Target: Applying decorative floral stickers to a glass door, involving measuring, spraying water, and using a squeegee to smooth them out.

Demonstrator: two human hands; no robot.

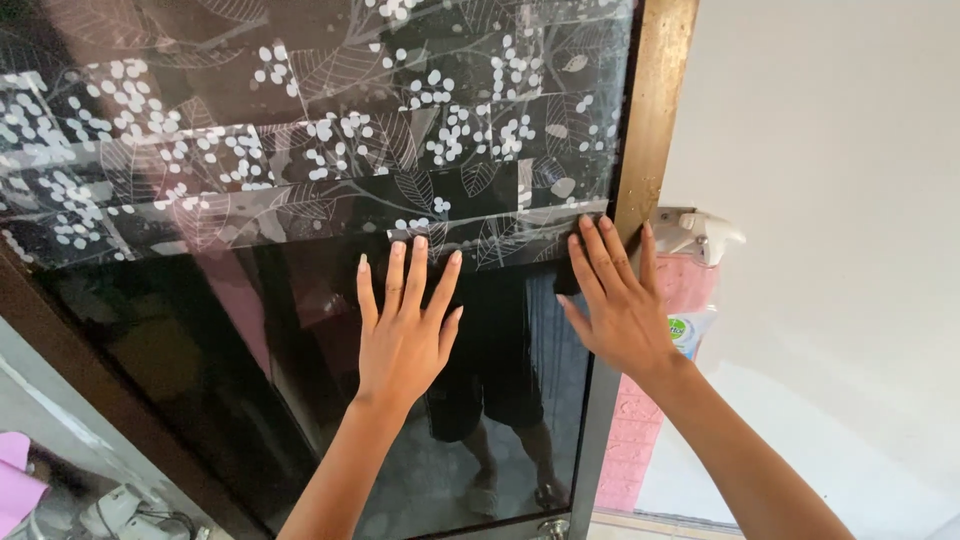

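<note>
Both hands lie flat and spread on a dark glass pane [300,380], fingers pointing up: the left hand [405,325] has its fingertips on the lower edge of a patterned film [300,130] of leaves and white dots, and the right hand [615,300] presses that edge beside the frame [650,110]. The film covers the glass above the hands, its lower edge running crosswise. Behind the right hand stands a pink spray bottle [695,265], near a white wall [840,200]
</note>
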